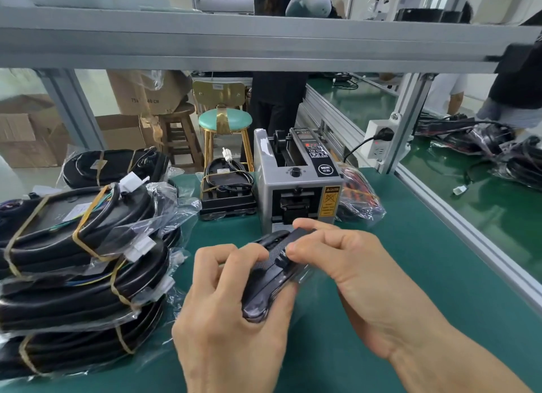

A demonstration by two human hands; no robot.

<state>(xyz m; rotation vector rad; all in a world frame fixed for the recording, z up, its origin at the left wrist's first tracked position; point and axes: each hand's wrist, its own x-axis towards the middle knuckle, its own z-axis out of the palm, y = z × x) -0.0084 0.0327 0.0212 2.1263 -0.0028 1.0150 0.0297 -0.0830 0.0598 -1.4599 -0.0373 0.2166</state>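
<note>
I have my left hand [231, 313] curled round the near end of the black moulded plastic part [269, 272], thumb on one side and fingers on the other. My guess is that this grip steadies the part while the other hand works on it. My right hand [352, 263] is closed at the far end, its fingertips pinching the upper face, probably at a strip of tape or a fold of wrapping, though I cannot tell which.

The part is off the green bench mat [425, 260], lifted just in front of the outlet of the grey automatic tape dispenser [296, 181]. Keeping it that near would make a cut strip a short reach away. The bagged black cable bundles [82, 246] are stacked on the left, well apart from my hands, which leaves the middle of the mat as working room.

The part itself is long and narrow, rounded at the near end, with a finely textured band along its top and a raised ridge beside it. Glossy clear plastic film [302, 278] shows beside its right edge and appears to wrap it.
</note>
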